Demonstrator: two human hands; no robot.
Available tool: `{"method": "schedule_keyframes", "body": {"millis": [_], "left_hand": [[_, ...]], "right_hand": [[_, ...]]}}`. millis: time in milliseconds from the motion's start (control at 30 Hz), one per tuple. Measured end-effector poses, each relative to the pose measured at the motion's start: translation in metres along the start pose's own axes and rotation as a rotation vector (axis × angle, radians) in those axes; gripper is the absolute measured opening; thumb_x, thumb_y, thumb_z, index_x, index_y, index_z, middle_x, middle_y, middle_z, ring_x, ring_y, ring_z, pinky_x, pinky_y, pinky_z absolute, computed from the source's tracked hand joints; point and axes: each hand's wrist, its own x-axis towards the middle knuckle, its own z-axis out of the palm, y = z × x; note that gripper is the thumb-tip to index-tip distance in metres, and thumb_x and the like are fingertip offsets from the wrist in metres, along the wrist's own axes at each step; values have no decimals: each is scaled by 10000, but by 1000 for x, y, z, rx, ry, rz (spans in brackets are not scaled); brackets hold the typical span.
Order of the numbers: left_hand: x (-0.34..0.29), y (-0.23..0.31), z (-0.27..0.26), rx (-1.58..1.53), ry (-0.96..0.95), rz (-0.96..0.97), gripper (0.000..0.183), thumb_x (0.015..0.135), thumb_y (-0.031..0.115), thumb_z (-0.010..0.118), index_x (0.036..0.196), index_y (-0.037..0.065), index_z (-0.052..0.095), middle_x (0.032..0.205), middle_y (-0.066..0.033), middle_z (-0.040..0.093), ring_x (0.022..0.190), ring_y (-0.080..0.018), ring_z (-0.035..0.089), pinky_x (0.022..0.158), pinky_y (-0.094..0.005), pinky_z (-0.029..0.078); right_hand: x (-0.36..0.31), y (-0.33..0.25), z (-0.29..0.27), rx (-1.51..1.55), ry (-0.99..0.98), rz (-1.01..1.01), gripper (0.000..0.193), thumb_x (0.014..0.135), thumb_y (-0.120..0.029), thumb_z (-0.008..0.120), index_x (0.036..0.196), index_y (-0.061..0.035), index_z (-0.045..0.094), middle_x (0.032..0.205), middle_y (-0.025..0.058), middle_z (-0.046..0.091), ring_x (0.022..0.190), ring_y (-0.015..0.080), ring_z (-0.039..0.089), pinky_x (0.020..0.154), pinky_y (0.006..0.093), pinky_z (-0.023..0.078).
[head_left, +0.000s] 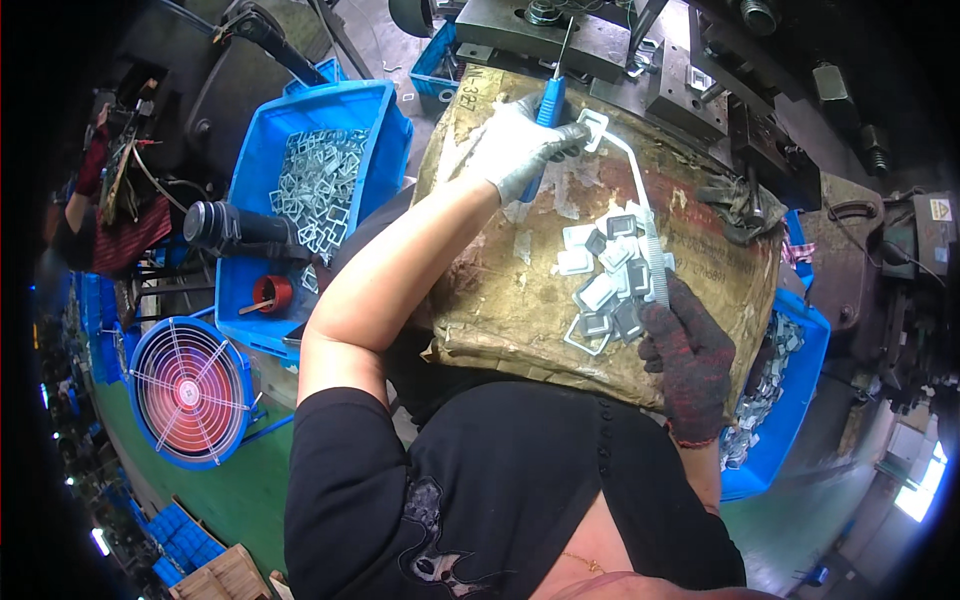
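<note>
Black shirt (520,450): nearest the camera, up against the near edge of the tabletop (490,290).
Left hand (515,150): pale-gloved, closed round a blue-handled tool (550,103), thin blade pointing away; fingertips at a small pale frame (596,115), firmness of hold impossible to tell.
Right hand (690,350): dark-gloved, curled round the ridged handle of a white bent tool (655,255), tip at the same frame.
Pile: rectangular pieces (598,291) loose on the tabletop, beside the white tool; judged as left to handle.
Bins: frames in the left blue bin (395,125), metal pieces in the right blue bin (790,455); finished or unfinished, cannot tell.
Progress: judged mid-run, one frame between hands.
Edges: far side close to metal machine blocks (600,45); bins beyond both flanks.
Open room: widest left of the pile; tightest at the far edge.
</note>
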Motion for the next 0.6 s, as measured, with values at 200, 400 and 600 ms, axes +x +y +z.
{"method": "schedule_keyframes", "body": {"millis": [200, 400, 600], "left_hand": [[4, 4, 10, -60, -89, -34, 376, 794, 240, 788, 1033, -3, 628, 862, -68, 687, 743, -109, 610, 727, -264, 484], [22, 22, 11, 14, -213, -70, 356, 814, 239, 768, 1062, 19, 637, 894, -57, 690, 779, -106, 624, 705, -251, 497], [53, 23, -3, 448, -638, 267, 334, 795, 145, 769, 1073, 13, 639, 924, -50, 690, 825, -97, 637, 776, -256, 518]], "right_hand": [[7, 11, -3, -9, 14, -42, 421, 897, -95, 651, 1299, -4, 564, 869, 32, 664, 611, 58, 532, 527, 206, 427], [9, 8, -15, -105, 16, -76, 394, 891, -103, 663, 1269, -15, 595, 841, 26, 666, 623, 56, 543, 545, 209, 444], [11, 9, -43, -166, -79, -62, 387, 883, -71, 666, 1263, -31, 603, 901, 68, 689, 653, 86, 591, 589, 241, 487]]}}
